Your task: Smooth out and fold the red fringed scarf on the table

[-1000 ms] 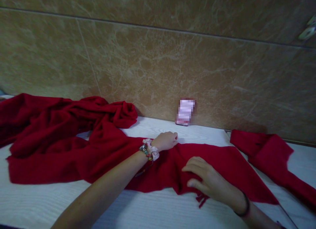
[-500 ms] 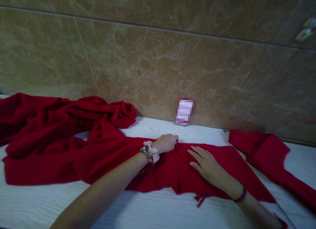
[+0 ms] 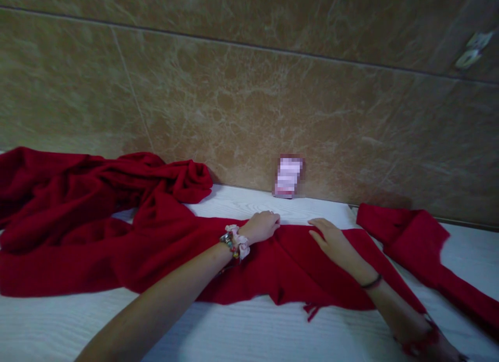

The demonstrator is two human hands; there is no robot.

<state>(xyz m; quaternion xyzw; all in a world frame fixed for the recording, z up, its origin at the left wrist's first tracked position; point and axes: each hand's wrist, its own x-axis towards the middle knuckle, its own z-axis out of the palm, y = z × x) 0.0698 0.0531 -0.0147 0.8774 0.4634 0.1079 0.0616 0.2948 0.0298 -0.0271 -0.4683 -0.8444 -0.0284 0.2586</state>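
A long piece of red knit fabric (image 3: 249,273) lies across the white wood-grain surface, flatter on the right and bunched on the left. My left hand (image 3: 262,227), with a pale scrunchie and bead bracelet at the wrist, is closed on the fabric's far edge. Farther right, my right hand (image 3: 333,242) is over the same fabric with its fingers stretched out and apart, holding nothing. Its fingertips are near the far edge; whether they touch it I cannot tell. Red threads (image 3: 311,311) hang off the near edge.
A brown marbled wall (image 3: 234,102) rises behind the white surface (image 3: 156,331). Against it leans a blurred-out phone-like rectangle (image 3: 288,176). Another red fabric piece (image 3: 413,237) lies at the right, and a pale wall fitting (image 3: 473,50) sits at upper right.
My right hand has moved away from me, from the middle of the fabric toward its far edge. My left hand stays closed at the same spot on the edge.
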